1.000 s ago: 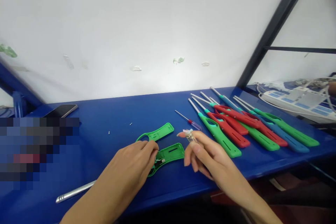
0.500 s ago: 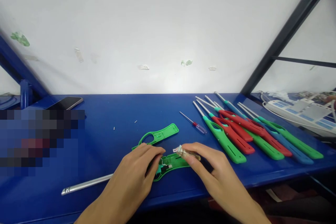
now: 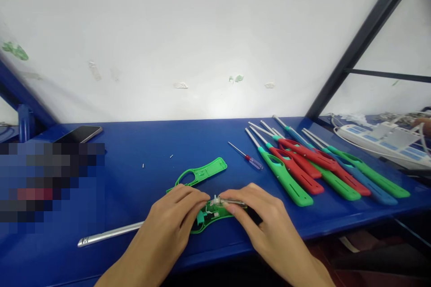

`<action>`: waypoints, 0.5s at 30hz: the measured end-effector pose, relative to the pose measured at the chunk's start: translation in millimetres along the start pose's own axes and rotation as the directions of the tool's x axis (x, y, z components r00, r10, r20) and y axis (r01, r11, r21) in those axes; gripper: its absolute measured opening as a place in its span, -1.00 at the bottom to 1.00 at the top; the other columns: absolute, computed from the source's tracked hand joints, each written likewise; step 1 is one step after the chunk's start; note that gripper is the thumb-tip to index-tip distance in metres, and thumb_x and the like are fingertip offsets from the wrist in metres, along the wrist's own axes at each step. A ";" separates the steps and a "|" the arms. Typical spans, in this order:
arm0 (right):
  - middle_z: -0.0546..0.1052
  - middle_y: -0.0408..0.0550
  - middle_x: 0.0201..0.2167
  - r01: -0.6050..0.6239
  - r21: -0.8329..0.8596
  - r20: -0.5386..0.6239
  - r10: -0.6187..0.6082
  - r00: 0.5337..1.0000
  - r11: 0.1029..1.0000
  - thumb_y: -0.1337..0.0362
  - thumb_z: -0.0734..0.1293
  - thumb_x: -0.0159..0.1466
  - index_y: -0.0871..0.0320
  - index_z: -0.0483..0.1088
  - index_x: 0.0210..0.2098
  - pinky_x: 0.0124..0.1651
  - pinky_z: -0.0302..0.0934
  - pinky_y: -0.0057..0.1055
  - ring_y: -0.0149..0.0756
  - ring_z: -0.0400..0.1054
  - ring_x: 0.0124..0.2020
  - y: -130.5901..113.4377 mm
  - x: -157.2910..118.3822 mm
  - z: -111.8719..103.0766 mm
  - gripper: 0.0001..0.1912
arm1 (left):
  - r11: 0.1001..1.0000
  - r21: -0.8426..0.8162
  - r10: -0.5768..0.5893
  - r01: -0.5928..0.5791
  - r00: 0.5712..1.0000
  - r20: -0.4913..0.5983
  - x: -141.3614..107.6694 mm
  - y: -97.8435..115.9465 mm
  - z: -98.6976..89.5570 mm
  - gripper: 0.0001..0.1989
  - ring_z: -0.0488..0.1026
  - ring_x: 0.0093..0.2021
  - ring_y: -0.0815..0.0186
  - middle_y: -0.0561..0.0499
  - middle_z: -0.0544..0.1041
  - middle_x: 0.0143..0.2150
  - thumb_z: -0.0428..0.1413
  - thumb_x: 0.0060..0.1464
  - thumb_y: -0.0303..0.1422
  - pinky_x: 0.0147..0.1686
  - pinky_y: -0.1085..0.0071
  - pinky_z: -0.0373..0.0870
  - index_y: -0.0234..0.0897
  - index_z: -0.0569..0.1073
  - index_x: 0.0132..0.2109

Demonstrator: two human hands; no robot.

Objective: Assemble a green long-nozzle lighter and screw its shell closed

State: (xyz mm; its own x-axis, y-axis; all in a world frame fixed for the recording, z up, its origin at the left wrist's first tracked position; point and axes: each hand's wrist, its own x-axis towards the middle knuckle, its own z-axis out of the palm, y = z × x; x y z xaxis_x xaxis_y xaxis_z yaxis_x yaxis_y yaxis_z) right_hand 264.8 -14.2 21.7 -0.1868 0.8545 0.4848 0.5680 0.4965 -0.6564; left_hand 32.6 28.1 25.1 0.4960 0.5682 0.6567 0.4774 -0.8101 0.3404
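An opened green lighter shell [image 3: 215,223] lies at the front of the blue table, with its metal tube [image 3: 111,234] pointing left. My left hand [image 3: 171,217] is closed around the shell near the tube's base, pinching its upper edge. Between the thumb and fingers of my right hand [image 3: 261,215] is a small clear fuel tank [image 3: 232,202], its white valve end over the shell, close to my left fingertips. Whether the tank touches the shell cannot be told. The other green half shell [image 3: 210,169] lies just behind, inner side up.
A small screwdriver [image 3: 247,157] lies behind my right hand. Several red, green and blue lighters [image 3: 289,184] are piled at the right. Two tiny screws [image 3: 143,166] lie left of centre. A phone [image 3: 81,134] sits back left, a power strip [image 3: 387,141] far right.
My right hand has moved left with the fuel tank, bringing its valve end close to my left fingertips. My left hand still holds the shell. The view has shifted slightly.
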 end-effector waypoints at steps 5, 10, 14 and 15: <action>0.72 -0.22 -0.17 -0.018 0.012 0.009 0.018 1.000 1.000 0.31 0.36 0.55 -0.01 0.61 0.00 0.01 0.40 -0.34 -0.29 0.58 -0.17 -0.7 0.9 -0.4 -0.84 | 0.999 0.021 0.039 -0.038 0.999 -0.004 0.8 -0.1 0.5 -0.78 0.64 -0.16 0.45 0.17 0.68 -0.12 0.03 0.53 -0.48 -0.05 0.58 0.51 -0.12 0.55 0.03; 0.73 -0.20 -0.16 -0.004 0.011 0.007 0.004 1.000 1.000 0.31 0.36 0.55 0.00 0.61 0.01 -0.02 0.40 -0.31 -0.27 0.57 -0.18 -0.1 0.3 0.4 -0.84 | 0.998 0.034 0.055 -0.055 0.998 0.004 2.8 2.0 -0.2 -0.78 0.63 -0.20 0.41 0.14 0.67 -0.15 0.01 0.54 -0.48 -0.09 0.52 0.53 -0.14 0.54 0.02; 0.74 -0.18 -0.15 0.005 -0.014 0.009 -0.005 1.000 1.000 0.32 0.36 0.55 0.01 0.61 0.01 -0.02 0.40 -0.27 -0.23 0.59 -0.17 -0.6 0.5 0.5 -0.83 | 0.998 0.031 0.051 -0.052 0.998 0.020 1.4 3.6 -1.2 -0.77 0.63 -0.20 0.37 0.11 0.67 -0.15 0.01 0.52 -0.51 -0.13 0.47 0.55 -0.15 0.54 0.01; 0.74 -0.17 -0.14 0.004 -0.017 0.010 -0.004 1.000 1.000 0.33 0.36 0.55 0.01 0.61 0.01 -0.02 0.40 -0.27 -0.22 0.59 -0.17 -0.7 0.6 0.6 -0.83 | 0.998 0.030 0.050 -0.050 0.998 0.024 0.7 3.8 -1.2 -0.77 0.63 -0.20 0.35 0.10 0.67 -0.15 0.01 0.52 -0.52 -0.13 0.46 0.55 -0.15 0.54 0.01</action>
State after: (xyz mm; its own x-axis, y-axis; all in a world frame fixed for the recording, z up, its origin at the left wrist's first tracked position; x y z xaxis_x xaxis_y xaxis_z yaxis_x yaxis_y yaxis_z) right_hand 263.8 -14.0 22.1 -0.1966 0.8541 0.4815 0.5809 0.4970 -0.6446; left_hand 33.9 25.3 27.7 0.5361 0.5307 0.6565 0.4734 -0.8329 0.2867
